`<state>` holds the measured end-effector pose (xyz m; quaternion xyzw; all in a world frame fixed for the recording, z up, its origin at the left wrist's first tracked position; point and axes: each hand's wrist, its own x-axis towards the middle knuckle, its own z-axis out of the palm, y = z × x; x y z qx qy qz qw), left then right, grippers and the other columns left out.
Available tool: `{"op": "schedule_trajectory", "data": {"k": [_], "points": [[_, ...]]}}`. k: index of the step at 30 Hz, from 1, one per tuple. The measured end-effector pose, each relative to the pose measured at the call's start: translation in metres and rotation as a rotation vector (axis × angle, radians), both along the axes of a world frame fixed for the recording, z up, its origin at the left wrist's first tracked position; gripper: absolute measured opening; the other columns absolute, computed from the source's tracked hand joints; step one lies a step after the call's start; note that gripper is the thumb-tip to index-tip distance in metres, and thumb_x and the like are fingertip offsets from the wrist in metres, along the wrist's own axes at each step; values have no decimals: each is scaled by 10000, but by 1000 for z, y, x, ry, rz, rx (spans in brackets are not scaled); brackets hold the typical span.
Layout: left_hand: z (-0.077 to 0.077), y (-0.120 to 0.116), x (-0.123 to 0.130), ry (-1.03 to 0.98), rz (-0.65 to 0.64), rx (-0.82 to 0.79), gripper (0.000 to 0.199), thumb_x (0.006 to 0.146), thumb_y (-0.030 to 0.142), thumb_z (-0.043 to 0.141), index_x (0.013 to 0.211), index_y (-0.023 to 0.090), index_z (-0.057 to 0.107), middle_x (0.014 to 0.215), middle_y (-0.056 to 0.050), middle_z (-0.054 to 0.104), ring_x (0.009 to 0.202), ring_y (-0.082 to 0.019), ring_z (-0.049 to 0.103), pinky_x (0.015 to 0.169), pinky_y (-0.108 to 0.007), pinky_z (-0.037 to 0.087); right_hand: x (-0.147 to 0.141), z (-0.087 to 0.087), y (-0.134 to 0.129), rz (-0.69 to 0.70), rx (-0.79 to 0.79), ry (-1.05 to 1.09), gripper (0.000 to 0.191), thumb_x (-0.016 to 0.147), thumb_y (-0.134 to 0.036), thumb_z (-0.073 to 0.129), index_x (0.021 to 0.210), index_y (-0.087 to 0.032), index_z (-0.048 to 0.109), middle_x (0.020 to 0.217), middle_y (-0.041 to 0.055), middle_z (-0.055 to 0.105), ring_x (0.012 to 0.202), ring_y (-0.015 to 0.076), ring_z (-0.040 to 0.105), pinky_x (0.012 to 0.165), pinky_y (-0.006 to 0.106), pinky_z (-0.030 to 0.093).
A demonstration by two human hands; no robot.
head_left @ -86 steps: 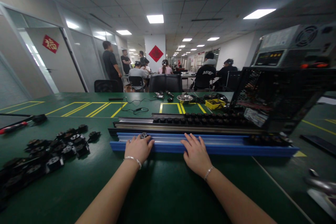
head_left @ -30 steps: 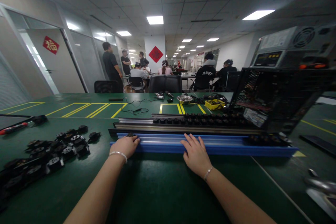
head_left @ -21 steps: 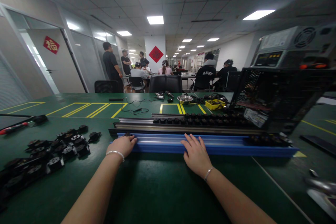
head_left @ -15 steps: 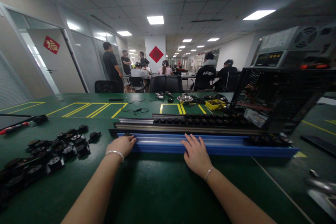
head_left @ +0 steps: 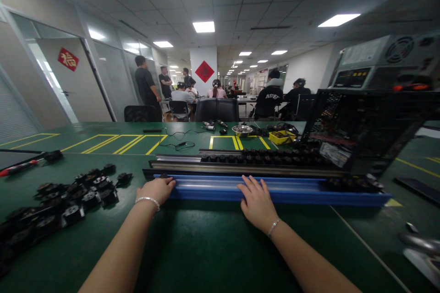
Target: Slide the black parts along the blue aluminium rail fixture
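Observation:
A long blue rail (head_left: 213,193) with a shiny channel lies crosswise in front of me. At its left end is my left hand (head_left: 156,190), fingers closed around a small black part (head_left: 164,176) that mostly hides behind them. My right hand (head_left: 257,201) rests on the rail's middle, fingers stretched and spread over the near edge. Several black parts (head_left: 350,184) sit in the channel at the right end. Left of my left hand, a loose pile of similar black parts (head_left: 91,197) is spread on the green table (head_left: 206,247).
Behind the blue rail lie dark rails (head_left: 178,165), one holding a row of black parts. An open computer case (head_left: 371,128) stands at right. Farther back are a metal bowl (head_left: 242,130) and a yellow tray (head_left: 282,137). A red-handled screwdriver (head_left: 19,168) lies left. People sit beyond.
My left hand has shifted slightly left at the rail's end. My right hand and the rail have stayed in place.

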<state>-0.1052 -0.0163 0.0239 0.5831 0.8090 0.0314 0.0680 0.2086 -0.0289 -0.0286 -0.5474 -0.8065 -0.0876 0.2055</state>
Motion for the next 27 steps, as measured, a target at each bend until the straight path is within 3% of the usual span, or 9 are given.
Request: {"op": "schedule_trajectory", "data": {"k": [4, 12, 19, 27], "points": [[3, -2, 1, 3, 48, -2, 468, 791, 555, 295, 1165, 425, 545, 1271, -34, 547, 1134, -365, 486, 911, -627, 294, 0, -1, 0, -1, 9, -3, 428, 752, -161, 446, 1160, -246, 544, 1371, 52, 416, 1279, 228, 298, 1061, 457, 113], [2, 0, -4, -10, 81, 5, 483, 777, 581, 277, 1140, 437, 561, 1269, -36, 549, 1148, -401, 460, 890, -679, 267, 0, 0, 1, 3, 6, 0, 427, 750, -167, 448, 1158, -245, 547, 1373, 51, 413, 1278, 236, 299, 1057, 462, 120], [-2, 2, -10, -5, 86, 25, 498, 789, 563, 270, 1155, 398, 565, 1221, -73, 585, 1079, -361, 533, 825, -546, 408, 0, 0, 0, -2, 7, -7, 426, 751, -164, 454, 1159, -247, 547, 1373, 52, 413, 1281, 234, 297, 1061, 458, 116], [-7, 7, -21, -21, 15, 15, 508, 809, 536, 259, 1148, 343, 585, 1163, -80, 622, 1041, -274, 576, 836, -395, 438, -1, -1, 0, 4, 16, 10, 424, 746, -166, 453, 1151, -248, 551, 1369, 46, 418, 1276, 236, 304, 1060, 458, 120]]}}
